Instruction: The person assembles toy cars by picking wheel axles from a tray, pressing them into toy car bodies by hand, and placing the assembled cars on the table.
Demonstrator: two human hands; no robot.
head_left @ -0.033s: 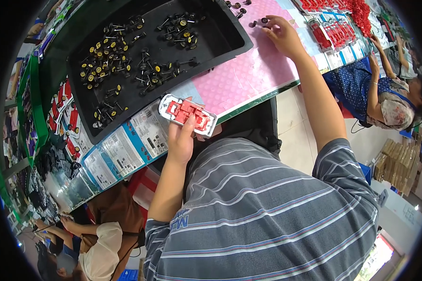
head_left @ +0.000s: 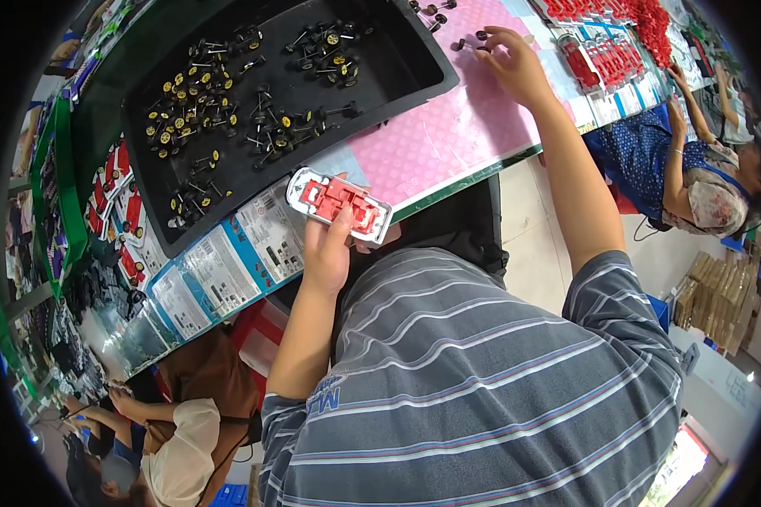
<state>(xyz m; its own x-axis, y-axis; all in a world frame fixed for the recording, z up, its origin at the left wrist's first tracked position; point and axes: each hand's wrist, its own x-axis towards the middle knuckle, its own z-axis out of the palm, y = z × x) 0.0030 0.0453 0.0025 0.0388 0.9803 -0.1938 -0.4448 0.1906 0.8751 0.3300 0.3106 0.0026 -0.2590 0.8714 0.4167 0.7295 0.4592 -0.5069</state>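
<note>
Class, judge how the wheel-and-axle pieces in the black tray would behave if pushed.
The wheel-and-axle pieces would probably roll, having round wheels on thin axles. They are likely light, being small and slender. Pushed together, they might snag, since many lie heaped at crossed angles in the black tray.

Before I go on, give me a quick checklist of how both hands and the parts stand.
1. Toy car body secured: ok, held in the left hand, thumb over its red inside.
2. Red inside exposed: ok, it faces the camera.
3. Right hand at the loose black wheels: ok, beside them on the pink sheet.
4. Right hand's grip on a wheel: cannot tell.
5. Wheel supply: ok, many axles with wheels in the black tray.
</note>
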